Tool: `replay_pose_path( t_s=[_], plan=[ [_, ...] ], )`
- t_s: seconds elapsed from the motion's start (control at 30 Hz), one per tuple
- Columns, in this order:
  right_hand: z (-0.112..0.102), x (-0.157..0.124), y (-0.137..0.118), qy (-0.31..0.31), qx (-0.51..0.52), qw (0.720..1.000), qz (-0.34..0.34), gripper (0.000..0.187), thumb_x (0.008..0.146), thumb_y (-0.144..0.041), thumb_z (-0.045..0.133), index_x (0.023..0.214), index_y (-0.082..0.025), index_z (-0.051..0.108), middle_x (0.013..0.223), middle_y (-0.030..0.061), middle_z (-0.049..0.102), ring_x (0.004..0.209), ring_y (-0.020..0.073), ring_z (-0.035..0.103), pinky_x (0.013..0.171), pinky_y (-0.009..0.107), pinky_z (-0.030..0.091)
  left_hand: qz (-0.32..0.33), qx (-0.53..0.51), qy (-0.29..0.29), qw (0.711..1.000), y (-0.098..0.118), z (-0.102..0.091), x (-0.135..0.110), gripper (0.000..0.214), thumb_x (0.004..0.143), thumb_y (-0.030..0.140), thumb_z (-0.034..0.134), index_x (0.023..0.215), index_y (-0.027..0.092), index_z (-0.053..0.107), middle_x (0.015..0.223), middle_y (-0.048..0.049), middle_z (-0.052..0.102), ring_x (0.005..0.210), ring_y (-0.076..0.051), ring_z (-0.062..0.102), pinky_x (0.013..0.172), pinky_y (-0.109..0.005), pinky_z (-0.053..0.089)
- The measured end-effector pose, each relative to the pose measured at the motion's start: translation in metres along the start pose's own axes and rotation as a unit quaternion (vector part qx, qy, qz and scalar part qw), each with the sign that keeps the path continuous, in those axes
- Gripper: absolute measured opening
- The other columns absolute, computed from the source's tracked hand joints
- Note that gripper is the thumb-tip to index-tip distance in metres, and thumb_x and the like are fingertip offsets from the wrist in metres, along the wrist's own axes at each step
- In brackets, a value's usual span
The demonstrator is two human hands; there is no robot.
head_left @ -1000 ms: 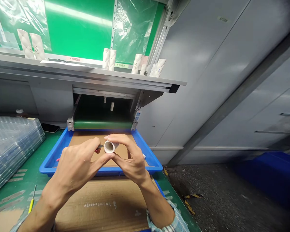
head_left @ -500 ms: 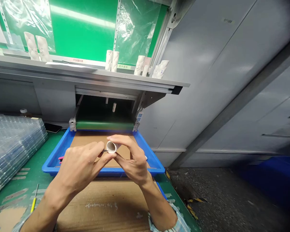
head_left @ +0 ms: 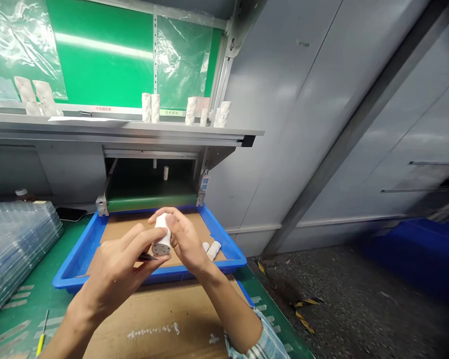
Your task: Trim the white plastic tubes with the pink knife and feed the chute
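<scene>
A white cylinder is held tilted over the blue tray, its closed end with several small holes facing me. My left hand grips the lower part of it between fingers and thumb. A thin dark tool also sits in that hand, mostly covered by the fingers. My right hand is closed round the upper right side of the same cylinder. Inside the tray, on the brown cardboard, white cylinders lie just right of my right hand.
Behind the tray a green conveyor belt carries small white cylinders. Stacked clear plastic trays and a phone lie at left. A yellow-handled screwdriver rests near the front left. Patterned white pieces stand on the shelf above.
The cylinder has been turned over: its hollow open end faced me before, now the holed end does. My view has swung right, and cylinders in the tray show beside my right hand.
</scene>
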State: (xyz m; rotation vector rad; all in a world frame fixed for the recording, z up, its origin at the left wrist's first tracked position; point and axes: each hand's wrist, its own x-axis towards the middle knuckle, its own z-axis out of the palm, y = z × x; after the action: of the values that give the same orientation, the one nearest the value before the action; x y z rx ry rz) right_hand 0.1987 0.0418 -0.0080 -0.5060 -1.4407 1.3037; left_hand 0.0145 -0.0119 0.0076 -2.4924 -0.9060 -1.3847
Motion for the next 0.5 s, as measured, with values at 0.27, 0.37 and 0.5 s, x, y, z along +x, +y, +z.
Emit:
replay_pose_path(
  t_s=[0.27, 0.37, 0.5],
  plan=[
    [-0.009, 0.0, -0.008, -0.025, -0.284, 0.954, -0.091, 0.013, 0.104, -0.031, 0.065, 0.11, -0.026, 0.074, 0.117, 0.0039, 0.077, 0.103, 0.0206, 0.078, 0.1, 0.039, 0.061, 0.043, 0.044, 0.052, 0.997, 0.033, -0.009, 0.005, 0.023, 0.105, 0.037, 0.076, 0.113, 0.018, 0.066, 0.077, 0.0037, 0.057, 0.06, -0.008, 0.05, 0.054, -0.019, 0.043],
    [-0.017, -0.002, -0.015, -0.012, -0.311, 0.944, -0.108, 0.013, 0.105, -0.03, 0.064, 0.113, -0.027, 0.074, 0.119, 0.003, 0.077, 0.102, 0.0201, 0.079, 0.099, 0.039, 0.062, 0.026, 0.06, 0.052, 0.997, 0.053, -0.012, -0.002, 0.022, 0.104, 0.034, 0.078, 0.112, 0.017, 0.067, 0.081, 0.0003, 0.068, 0.063, -0.009, 0.055, 0.055, -0.021, 0.045],
    [-0.025, -0.007, -0.024, -0.017, -0.336, 0.935, -0.109, 0.015, 0.106, -0.033, 0.063, 0.115, -0.028, 0.074, 0.12, 0.003, 0.078, 0.103, 0.021, 0.08, 0.098, 0.039, 0.063, -0.001, 0.078, 0.064, 0.995, 0.08, -0.019, -0.025, 0.024, 0.102, 0.033, 0.08, 0.114, 0.016, 0.068, 0.085, -0.0011, 0.074, 0.064, -0.008, 0.063, 0.054, -0.018, 0.049]
  ],
)
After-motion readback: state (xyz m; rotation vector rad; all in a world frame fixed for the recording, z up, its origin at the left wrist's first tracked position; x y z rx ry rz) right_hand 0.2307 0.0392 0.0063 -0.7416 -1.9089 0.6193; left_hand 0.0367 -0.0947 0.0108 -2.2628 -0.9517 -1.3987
